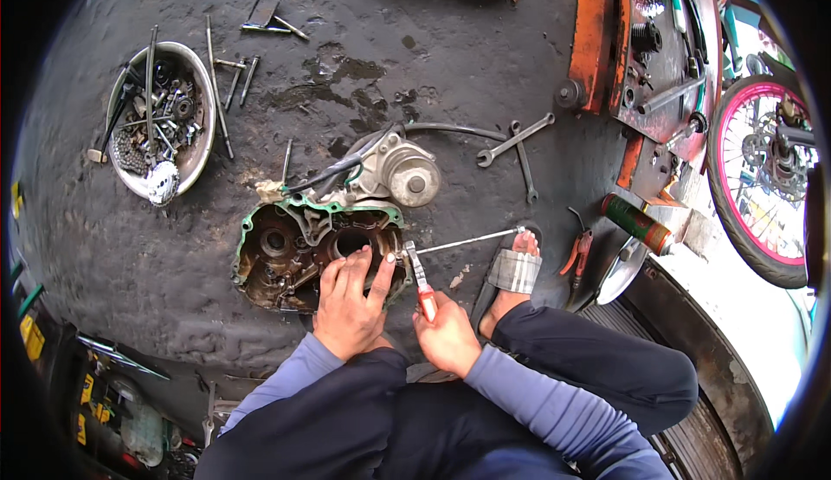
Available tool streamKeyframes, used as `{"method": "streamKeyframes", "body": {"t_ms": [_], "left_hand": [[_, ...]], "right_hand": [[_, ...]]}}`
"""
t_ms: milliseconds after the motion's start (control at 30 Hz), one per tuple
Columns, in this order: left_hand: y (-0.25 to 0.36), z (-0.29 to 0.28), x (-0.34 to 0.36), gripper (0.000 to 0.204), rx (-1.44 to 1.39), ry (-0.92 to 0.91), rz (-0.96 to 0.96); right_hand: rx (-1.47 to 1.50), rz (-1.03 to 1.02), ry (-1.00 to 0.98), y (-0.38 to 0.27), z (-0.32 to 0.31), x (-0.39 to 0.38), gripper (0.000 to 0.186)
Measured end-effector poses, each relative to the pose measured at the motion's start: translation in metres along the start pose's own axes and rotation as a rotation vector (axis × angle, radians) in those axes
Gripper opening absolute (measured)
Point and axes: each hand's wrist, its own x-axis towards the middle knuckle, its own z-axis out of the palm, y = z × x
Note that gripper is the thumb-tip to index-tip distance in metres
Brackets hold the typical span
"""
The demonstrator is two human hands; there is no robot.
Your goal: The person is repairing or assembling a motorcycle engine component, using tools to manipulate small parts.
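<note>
My left hand [351, 311] rests palm down over the near rim of an open engine crankcase half [275, 277], fingers stretched toward its round bore and right edge. Nothing shows in its grasp. My right hand [447, 339] is wrapped round a red-handled tool [419, 272] with a silver head; the exact kind is unclear. The tool's head lies at the crankcase's right edge, by the end of a long thin metal rod [467, 242]. The rod's far end reaches my sandalled foot [517, 277]. A motor-like part with a round metal cap [414, 179] sits directly behind the crankcase.
A metal bowl [208, 138] of chain, gears and bolts stands at left, with loose bolts [249, 80] beside it. Two crossed wrenches [521, 144], red-handled pliers [577, 253] and a green-red can [636, 223] lie right. Beyond are an orange frame [590, 38] and a pink-rimmed wheel [723, 160].
</note>
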Motion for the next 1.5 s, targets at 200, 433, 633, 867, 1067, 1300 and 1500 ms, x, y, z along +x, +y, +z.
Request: {"method": "streamKeyframes", "body": {"t_ms": [200,433,633,867,1067,1300,1500], "left_hand": [[0.000,0.005,0.005,0.092,0.017,0.009,0.022],[-0.003,0.005,0.005,0.094,-0.023,0.025,0.014],[-0.008,0.007,0.000,0.093,-0.024,0.015,0.006],[-0.006,0.007,0.006,0.088,-0.027,0.028,0.027],[-0.008,0.006,0.002,0.087,-0.018,0.008,0.025],[-0.010,0.010,0.004,0.088,0.012,0.002,0.062],[-0.010,0.013,0.001,0.089,-0.022,0.021,0.029]], "right_hand": [[0.161,-0.217,0.107,0.031,0.019,0.023,0.012],[0.153,-0.104,0.066,0.009,0.014,0.013,0.020],[0.025,0.117,-0.130,-0.020,-0.012,0.002,0.024],[0.417,0.026,0.038,0.020,0.034,0.008,0.026],[0.322,0.320,-0.248,-0.019,-0.018,0.003,0.026],[0.551,0.174,-0.306,0.011,-0.010,0.014,0.018],[0.119,-0.105,0.120,0.017,0.024,0.012,0.024]]}}
